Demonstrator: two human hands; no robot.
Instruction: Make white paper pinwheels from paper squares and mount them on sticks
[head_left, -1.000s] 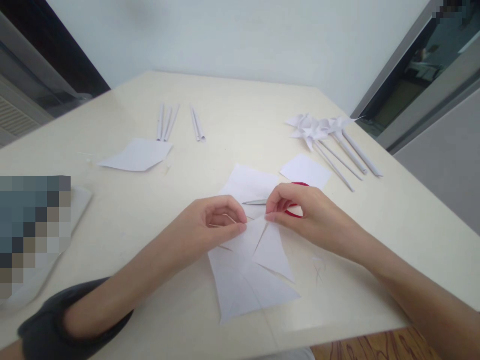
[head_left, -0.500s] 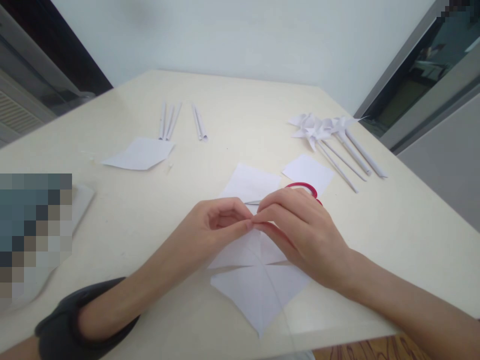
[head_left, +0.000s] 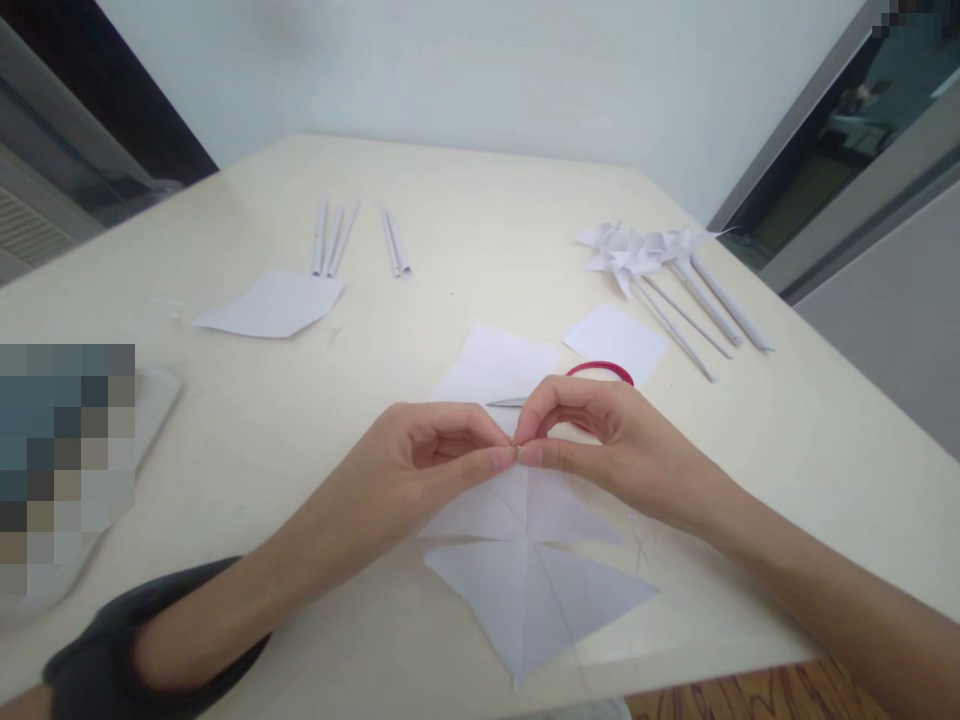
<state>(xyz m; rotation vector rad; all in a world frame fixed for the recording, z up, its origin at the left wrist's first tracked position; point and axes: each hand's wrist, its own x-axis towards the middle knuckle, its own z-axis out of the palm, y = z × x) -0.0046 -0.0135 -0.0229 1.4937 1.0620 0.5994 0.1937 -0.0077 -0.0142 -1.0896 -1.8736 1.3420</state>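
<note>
My left hand (head_left: 442,450) and my right hand (head_left: 592,425) meet fingertip to fingertip, each in a pinch. Something tiny is between them, too small and covered to name. Just below the fingertips lies a white paper square (head_left: 517,600) with cuts running in from its side corners and creases through its middle. The fingers cover its far part. A thin, thread-like line crosses it toward the table's front edge. Behind my right hand are scissors (head_left: 604,370) with red handles, partly hidden, a blade tip pointing left. A white sheet (head_left: 495,358) lies beyond my fingers.
Paper pinwheels (head_left: 626,250) and paper sticks (head_left: 724,300) lie at the right rear. Rolled paper tubes (head_left: 335,240) and a paper sheet (head_left: 274,303) are at the left rear. Another paper square (head_left: 616,340) sits near the scissors. Small thin scraps (head_left: 639,545) lie to the right.
My right hand has turned and shifted slightly right, its thumb and forefinger now showing in a pinch. More of the cut paper's right side and the scissors' blade is visible. My left hand keeps its pinch.
</note>
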